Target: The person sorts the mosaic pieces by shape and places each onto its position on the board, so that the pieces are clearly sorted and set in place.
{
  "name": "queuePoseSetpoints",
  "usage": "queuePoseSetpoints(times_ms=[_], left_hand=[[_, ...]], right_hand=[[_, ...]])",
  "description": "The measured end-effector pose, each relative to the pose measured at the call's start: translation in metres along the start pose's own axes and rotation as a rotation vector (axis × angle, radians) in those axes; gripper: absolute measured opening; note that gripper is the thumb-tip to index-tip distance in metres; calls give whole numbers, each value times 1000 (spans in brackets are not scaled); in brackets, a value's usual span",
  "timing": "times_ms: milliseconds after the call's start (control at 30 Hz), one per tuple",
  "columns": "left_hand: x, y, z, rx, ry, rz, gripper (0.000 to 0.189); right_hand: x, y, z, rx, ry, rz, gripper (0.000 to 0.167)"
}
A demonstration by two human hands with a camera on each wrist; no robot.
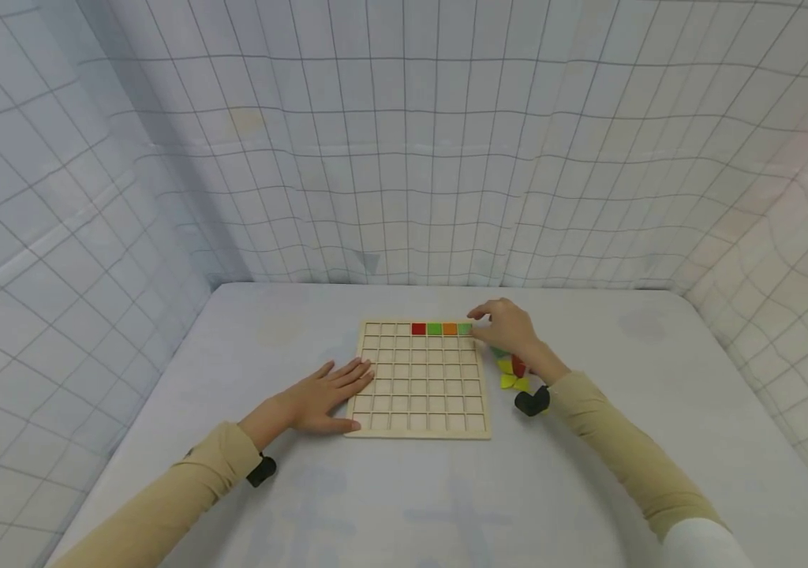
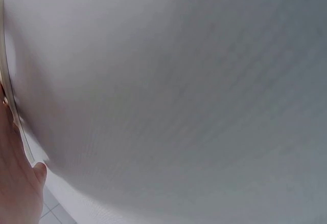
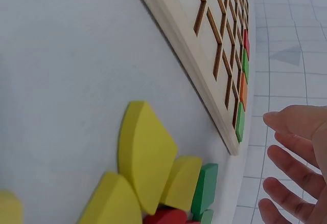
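A wooden grid board (image 1: 418, 435) lies flat on the table. Along its far row, towards the right, sit a red tile (image 1: 419, 329), a green tile (image 1: 435, 329), an orange tile (image 1: 450, 329) and a light green corner tile (image 1: 465, 329). My left hand (image 1: 324, 397) rests with spread fingers over the board's left edge; the left wrist view catches only part of that hand (image 2: 19, 183). By the far right corner, my right hand (image 1: 506, 326) hovers with loosely bent fingers. Nothing shows between those fingers (image 3: 294, 157) in the right wrist view.
Right of the board, partly under my right forearm, lie loose yellow pieces (image 3: 145, 152), a red piece (image 3: 166, 217) and green pieces (image 3: 205, 188). A grid-patterned curtain (image 1: 404, 197) encloses the white table (image 1: 269, 315) at the back and sides.
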State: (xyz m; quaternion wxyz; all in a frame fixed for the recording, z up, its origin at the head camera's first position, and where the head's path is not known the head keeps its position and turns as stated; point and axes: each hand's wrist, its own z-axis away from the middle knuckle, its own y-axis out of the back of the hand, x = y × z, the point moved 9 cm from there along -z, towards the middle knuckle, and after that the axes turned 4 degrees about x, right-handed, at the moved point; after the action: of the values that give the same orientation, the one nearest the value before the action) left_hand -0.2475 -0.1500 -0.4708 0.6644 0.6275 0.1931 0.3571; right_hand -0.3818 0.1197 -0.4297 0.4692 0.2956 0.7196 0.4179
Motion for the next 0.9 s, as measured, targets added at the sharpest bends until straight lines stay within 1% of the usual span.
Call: queuePoseSetpoints(times_ms=[233,467,633,900], left_hand=[[-3,-3,-1,2,9,-6,85],[-2,-3,-1,-7,13,-2,85],[-1,-2,-1,-3,11,-7,85],[0,0,-1,-6,18,9,86]], right_hand=[[15,9,10,2,-18,12,31],[32,13,21,-13,-66,32,31],[43,18,28,-13,-103,48,32],[54,23,37,-12,-109,46,32]])
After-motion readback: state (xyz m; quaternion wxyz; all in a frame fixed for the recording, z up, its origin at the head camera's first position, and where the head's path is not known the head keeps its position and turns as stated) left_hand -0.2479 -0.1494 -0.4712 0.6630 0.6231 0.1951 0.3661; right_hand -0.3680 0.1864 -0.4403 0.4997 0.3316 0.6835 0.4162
